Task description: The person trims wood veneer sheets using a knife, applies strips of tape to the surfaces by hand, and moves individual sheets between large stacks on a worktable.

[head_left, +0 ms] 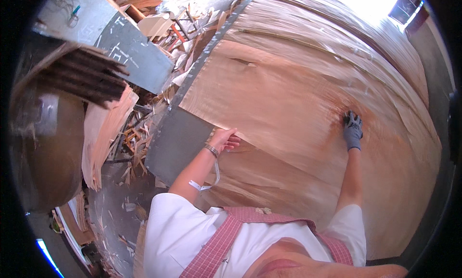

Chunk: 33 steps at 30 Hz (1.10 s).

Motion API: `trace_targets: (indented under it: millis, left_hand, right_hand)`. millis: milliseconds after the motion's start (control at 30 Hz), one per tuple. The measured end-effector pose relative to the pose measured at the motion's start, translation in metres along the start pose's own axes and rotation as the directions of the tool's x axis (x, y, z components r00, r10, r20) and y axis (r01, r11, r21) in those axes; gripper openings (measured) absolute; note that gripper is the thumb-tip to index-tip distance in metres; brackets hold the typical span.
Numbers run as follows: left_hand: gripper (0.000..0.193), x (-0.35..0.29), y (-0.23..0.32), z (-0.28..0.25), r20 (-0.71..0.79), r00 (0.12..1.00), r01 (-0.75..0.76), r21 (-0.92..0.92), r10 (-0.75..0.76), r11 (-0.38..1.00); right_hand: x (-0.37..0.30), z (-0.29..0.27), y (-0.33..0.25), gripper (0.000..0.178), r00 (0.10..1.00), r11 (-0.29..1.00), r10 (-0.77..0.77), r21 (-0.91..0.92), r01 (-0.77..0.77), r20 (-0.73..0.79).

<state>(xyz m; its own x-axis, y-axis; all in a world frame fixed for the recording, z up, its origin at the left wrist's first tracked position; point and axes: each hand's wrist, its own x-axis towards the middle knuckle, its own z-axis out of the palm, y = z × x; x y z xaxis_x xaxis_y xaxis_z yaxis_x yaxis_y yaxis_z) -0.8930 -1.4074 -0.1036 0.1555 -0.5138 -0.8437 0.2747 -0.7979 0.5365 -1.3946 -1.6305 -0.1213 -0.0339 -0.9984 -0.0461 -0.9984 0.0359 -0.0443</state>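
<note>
Pink checked apron [216, 244] and white shirt [178, 234] occupy the foreground, nearest the camera. Forward of them, a thin wood sheet [274, 95] lies on the dark grey worktop [183, 143], over further sheets. Left hand [224, 139], bare, is positioned at the near edge of this sheet, fingers loosely curled; whether it grips the edge cannot be determined. A watch [211, 149] encircles the wrist; a white strip [195, 184] hangs beside the forearm. Right hand [353, 126], in a grey glove, rests on the sheet, fingers spread, gripping nothing. Wood scraps [134, 143] lie left of the worktop.
</note>
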Motion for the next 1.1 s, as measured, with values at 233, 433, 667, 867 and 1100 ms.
trace_targets:
  millis: [233,433,667,867,1100]
  left_hand:
    - [0.033,0.008,0.008,0.000,0.043,0.998,0.043,0.092,-0.047,0.995]
    - [0.037,0.014,0.004,-0.008,0.076,0.991,0.094,0.139,-0.106,0.986]
    - [0.042,0.009,0.007,-0.005,0.096,0.988,0.103,0.171,-0.121,0.980]
    - [0.049,-0.014,0.034,0.013,0.057,0.998,-0.041,0.527,0.013,0.849]
    - [0.038,0.080,0.153,0.065,0.051,0.847,-0.531,0.101,0.529,0.841]
  right_hand:
    - [0.017,0.038,0.042,0.051,0.990,0.988,-0.116,-0.115,0.107,-0.077]
    - [0.012,0.007,0.016,0.050,1.000,0.996,-0.016,-0.084,0.016,0.002]
    - [0.015,0.005,0.016,0.052,1.000,0.995,-0.016,-0.102,0.015,-0.006]
    - [0.013,0.006,0.014,0.053,1.000,0.995,-0.010,-0.096,0.009,-0.008]
    - [-0.009,0.014,0.026,0.045,0.948,0.998,-0.032,-0.069,0.010,-0.318]
